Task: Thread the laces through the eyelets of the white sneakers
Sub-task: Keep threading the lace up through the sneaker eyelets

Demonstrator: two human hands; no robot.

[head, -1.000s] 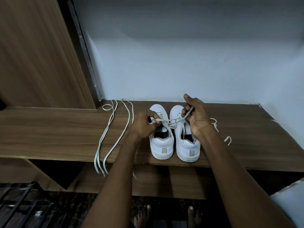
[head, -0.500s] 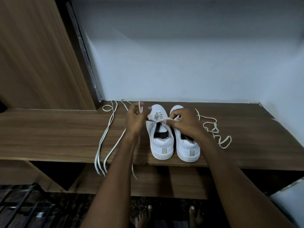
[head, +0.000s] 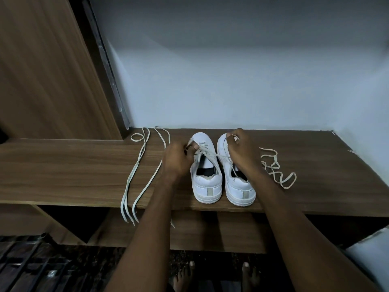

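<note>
Fingers (head: 190, 146) of the left hand (head: 177, 159) are curled and pinch one end of a flat white lace (head: 207, 153) at the inner side of the left sneaker (head: 205, 165); fingers of the right hand (head: 244, 152) are likewise bent, pinching the lace's other run above the toe of the right sneaker (head: 239, 182). The held lace crosses the left sneaker's eyelet rows, passes to the right hand, and its free length lies in loose coils (head: 277, 169) on the wooden desk (head: 84, 165) to the right. Both sneakers stand side by side, heels toward the desk's front edge, just beside each other. A second lace (head: 139, 175) lies well to the left, doubled, its ends hanging over the edge.

Handling, as a judgement: the lace is light, limp and flat, so it will twist and sag unless kept taut between both hands. The best hold is close to the stiff tip, which alone can be steered into an eyelet; whether either hand has the tip itself cannot be told here. The sneakers look light enough to slide on the smooth desk when the lace is pulled, so one should be steadied. How many eyelets are filled is too small to tell.
</note>
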